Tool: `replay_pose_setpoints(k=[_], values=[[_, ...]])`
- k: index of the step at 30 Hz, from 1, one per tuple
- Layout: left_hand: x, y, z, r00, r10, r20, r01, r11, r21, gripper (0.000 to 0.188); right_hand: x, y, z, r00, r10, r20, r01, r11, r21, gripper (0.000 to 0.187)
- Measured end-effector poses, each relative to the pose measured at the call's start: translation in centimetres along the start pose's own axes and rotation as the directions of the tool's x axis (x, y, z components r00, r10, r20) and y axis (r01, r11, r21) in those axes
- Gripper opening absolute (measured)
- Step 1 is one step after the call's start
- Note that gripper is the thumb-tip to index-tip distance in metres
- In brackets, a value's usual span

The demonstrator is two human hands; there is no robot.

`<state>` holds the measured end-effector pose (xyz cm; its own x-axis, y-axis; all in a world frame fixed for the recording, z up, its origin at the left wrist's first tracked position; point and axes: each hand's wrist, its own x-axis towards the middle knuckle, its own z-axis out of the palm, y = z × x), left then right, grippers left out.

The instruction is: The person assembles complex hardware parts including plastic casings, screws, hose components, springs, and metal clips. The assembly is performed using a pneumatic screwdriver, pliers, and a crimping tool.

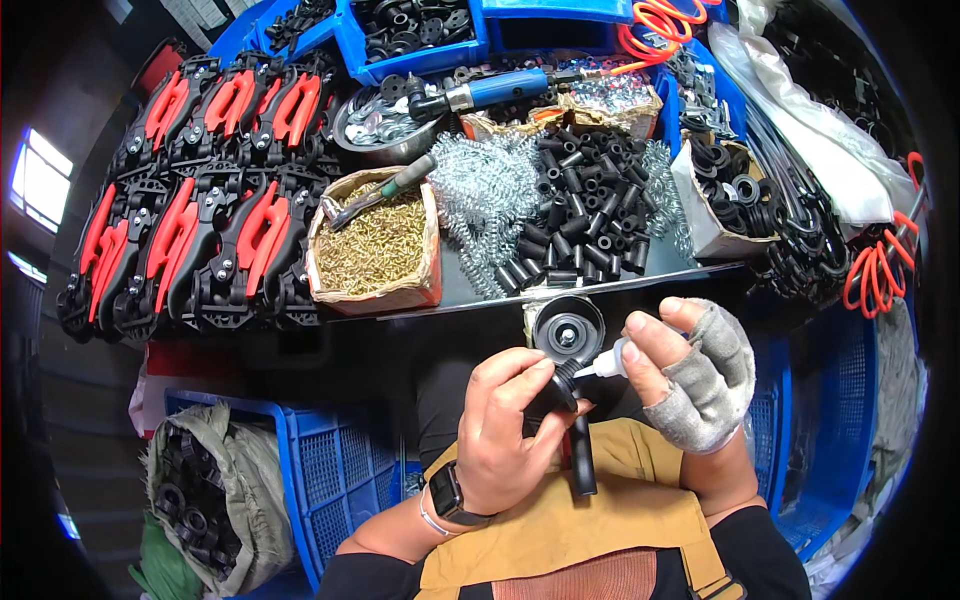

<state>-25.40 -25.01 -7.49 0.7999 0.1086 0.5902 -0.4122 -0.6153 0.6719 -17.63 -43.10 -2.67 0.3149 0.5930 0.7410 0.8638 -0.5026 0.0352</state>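
Observation:
My left hand (497, 430) is closed on a black threaded plastic part (564, 384), pinched between thumb and fingers above my lap. My right hand (700, 380), in a grey fingerless glove, grips a small white squeeze bottle (609, 362). Its narrow tip points left and reaches the threads of the part, though contact is hard to make out. Just beyond both hands, at the bench edge, sits a round black cup-like piece (568, 330) with a metal centre. Below my left fingers a black tube (583, 462) points downward; what it joins is hidden.
Along the bench lie black-and-red clamp-like assemblies (215, 235), a box of brass screws (375, 250) with a hammer (380, 190) on it, metal springs (488, 190), black sleeves (590, 205) and a blue air tool (490, 92). Blue crates (335, 465) flank me.

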Motion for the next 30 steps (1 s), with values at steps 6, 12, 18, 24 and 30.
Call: replay_pose_setpoints(k=[6, 12, 18, 24, 30], values=[[0.1, -0.1, 0.0, 0.999, 0.028, -0.032, -0.029, 0.999, -0.029, 0.062, 0.0, 0.8, 0.2, 0.994, -0.096, -0.044, 0.092, 0.993, -0.071, 0.018], [-0.8, -0.5, 0.1, 0.909, -0.381, 0.17, 0.413, 0.766, -0.493, 0.059, 0.1, 0.4, 0.0, 0.995, -0.097, -0.035, 0.096, 0.995, -0.037, 0.02], [-0.9, -1.1, 0.2, 0.771, -0.503, 0.391, 0.581, 0.304, -0.755, 0.047, 0.3, 0.3, 0.0, 0.994, -0.104, -0.03, 0.104, 0.994, -0.021, 0.022], [-0.9, -1.9, 0.2, 0.705, -0.448, 0.549, 0.642, 0.075, -0.763, 0.038, 0.6, 0.5, 0.1, 0.993, -0.107, -0.056, 0.105, 0.994, -0.042, 0.023], [-0.9, -1.7, 0.2, 0.703, -0.439, 0.559, 0.638, 0.043, -0.769, 0.038, 0.5, 0.4, -0.3, 0.991, -0.122, -0.06, 0.119, 0.991, -0.057, 0.021]])
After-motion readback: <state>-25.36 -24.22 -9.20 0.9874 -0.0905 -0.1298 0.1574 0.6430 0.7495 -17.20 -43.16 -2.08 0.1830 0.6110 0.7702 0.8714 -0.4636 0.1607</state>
